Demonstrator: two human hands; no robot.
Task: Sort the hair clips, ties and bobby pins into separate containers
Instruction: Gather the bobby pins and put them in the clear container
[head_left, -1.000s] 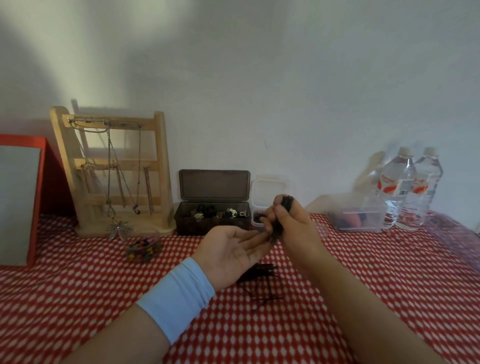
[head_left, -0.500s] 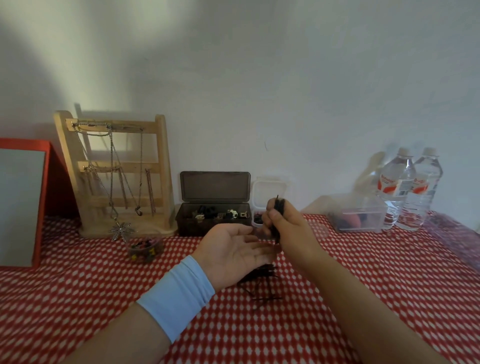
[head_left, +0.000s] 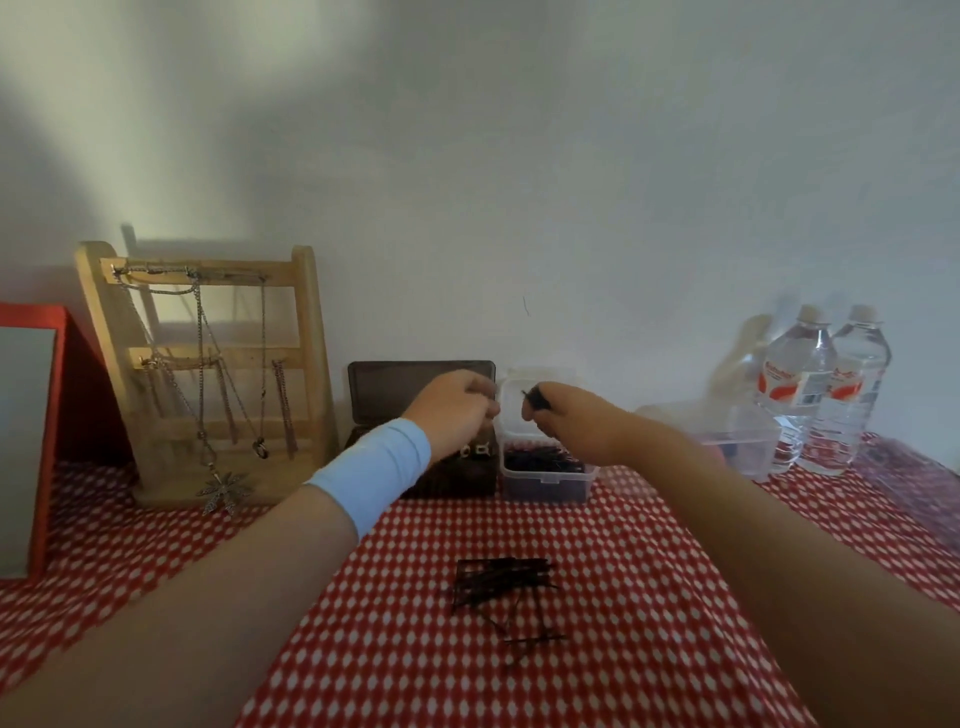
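Note:
My right hand (head_left: 569, 418) is shut on a small bunch of black bobby pins (head_left: 535, 399), held over the small clear container (head_left: 545, 486) that has dark bobby pins in it. My left hand (head_left: 454, 413), with a light blue wristband, hovers over the open dark box (head_left: 415, 382) of hair clips; its fingers are curled and I see nothing in them. A loose pile of black bobby pins (head_left: 501, 582) lies on the red checked tablecloth (head_left: 623, 597) between my forearms.
A wooden jewellery stand (head_left: 306, 358) with hanging chains stands at the back left, beside a red-framed mirror (head_left: 47, 441). At the back right are a larger clear container (head_left: 748, 441) and two water bottles (head_left: 826, 384). The wall runs right behind them.
Both hands have moved away from me to the containers at the back. My left hand, palm up and open before, has curled over the dark box. The view has tilted.

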